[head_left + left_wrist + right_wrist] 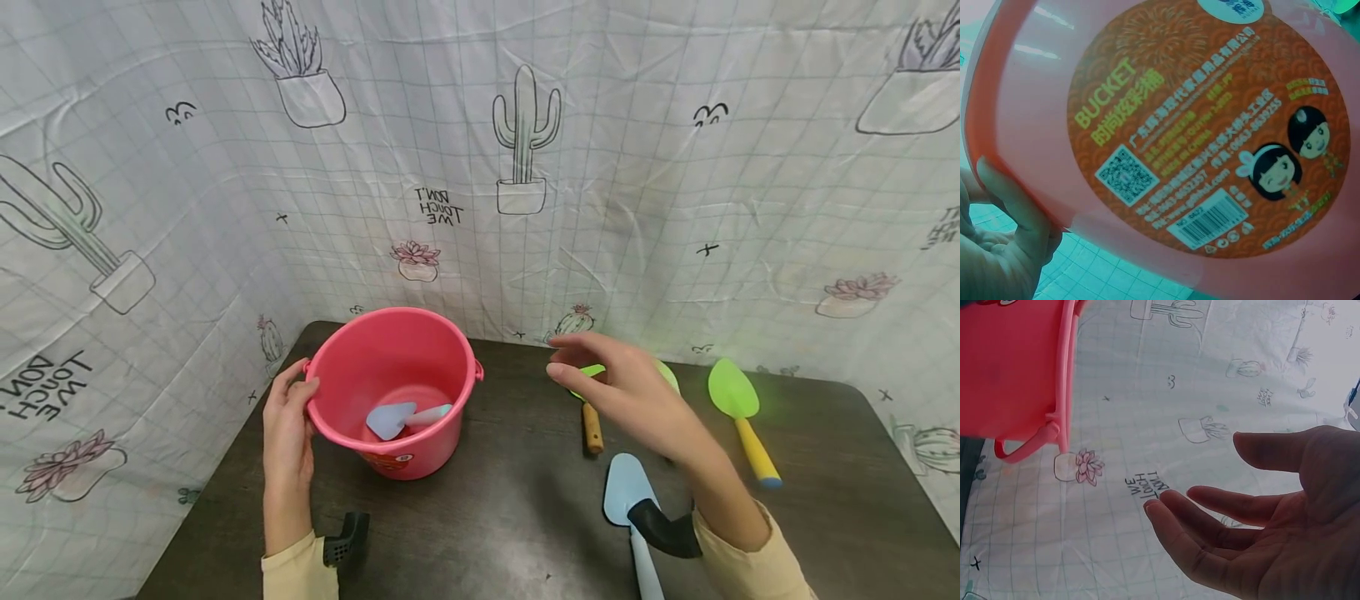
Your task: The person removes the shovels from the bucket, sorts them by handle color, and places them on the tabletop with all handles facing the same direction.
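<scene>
A pink bucket (444,442) stands on the left of the dark table, its mouth tipped towards me. My left hand (287,425) grips its left rim, thumb over the edge; the left wrist view shows the thumb on the rim beside a round orange label (1210,131). Inside the bucket lies a small trowel (390,420) with a grey-blue blade. My right hand (633,387) hovers over the table with nothing in it, fingers loosely bent and thumb apart. Partly beneath it in the head view is a green-headed tool with a wooden handle (592,429).
A light blue trowel (627,492) lies at the front, partly covered by the black wrist mount (667,529). Further right lies a green trowel (733,390) with a yellow handle. A pale green piece (668,376) shows behind my right hand. A patterned curtain (622,250) hangs around the table.
</scene>
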{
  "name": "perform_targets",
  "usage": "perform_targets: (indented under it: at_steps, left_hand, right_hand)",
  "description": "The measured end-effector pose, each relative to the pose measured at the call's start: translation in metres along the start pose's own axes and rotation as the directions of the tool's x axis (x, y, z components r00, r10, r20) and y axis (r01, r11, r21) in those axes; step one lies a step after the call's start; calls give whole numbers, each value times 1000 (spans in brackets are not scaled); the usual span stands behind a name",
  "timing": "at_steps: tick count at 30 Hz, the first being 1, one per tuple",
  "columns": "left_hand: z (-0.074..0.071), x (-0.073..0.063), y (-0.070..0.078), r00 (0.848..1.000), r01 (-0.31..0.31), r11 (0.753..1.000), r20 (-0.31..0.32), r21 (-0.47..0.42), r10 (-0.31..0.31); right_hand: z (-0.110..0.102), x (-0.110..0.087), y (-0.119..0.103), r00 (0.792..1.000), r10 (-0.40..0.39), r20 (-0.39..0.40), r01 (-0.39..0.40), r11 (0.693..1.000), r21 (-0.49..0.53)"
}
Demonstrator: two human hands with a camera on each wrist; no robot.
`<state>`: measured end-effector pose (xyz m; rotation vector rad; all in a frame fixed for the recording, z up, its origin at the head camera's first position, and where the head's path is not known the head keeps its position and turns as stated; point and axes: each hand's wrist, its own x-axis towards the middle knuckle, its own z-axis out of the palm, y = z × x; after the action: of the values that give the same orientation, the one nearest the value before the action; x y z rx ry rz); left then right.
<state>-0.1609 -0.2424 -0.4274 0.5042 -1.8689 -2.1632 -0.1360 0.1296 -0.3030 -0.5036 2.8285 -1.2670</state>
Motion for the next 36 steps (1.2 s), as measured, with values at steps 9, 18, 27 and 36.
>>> perform_targets:
  at_steps: [9, 18, 27, 36]
  left_hand:
    - [0, -1, 2, 1000, -5, 1000, 9, 0, 5]
    - [0, 0, 2, 1000, -10, 1000, 2, -8, 10]
    - [0, -1, 2, 1000, -12, 1000, 10, 3, 12]
    - [0, -1, 2, 1000, -9, 1000, 9, -6, 9]
  right_hand:
    - [11, 15, -11, 999, -34, 25, 33, 998, 60]
    - [32, 32, -16, 996, -54, 76, 48, 995, 85]
    - [50, 45, -21, 988, -74, 136, 56, 990, 133]
    - [65, 52, -27, 984, -79, 158, 60, 991, 116]
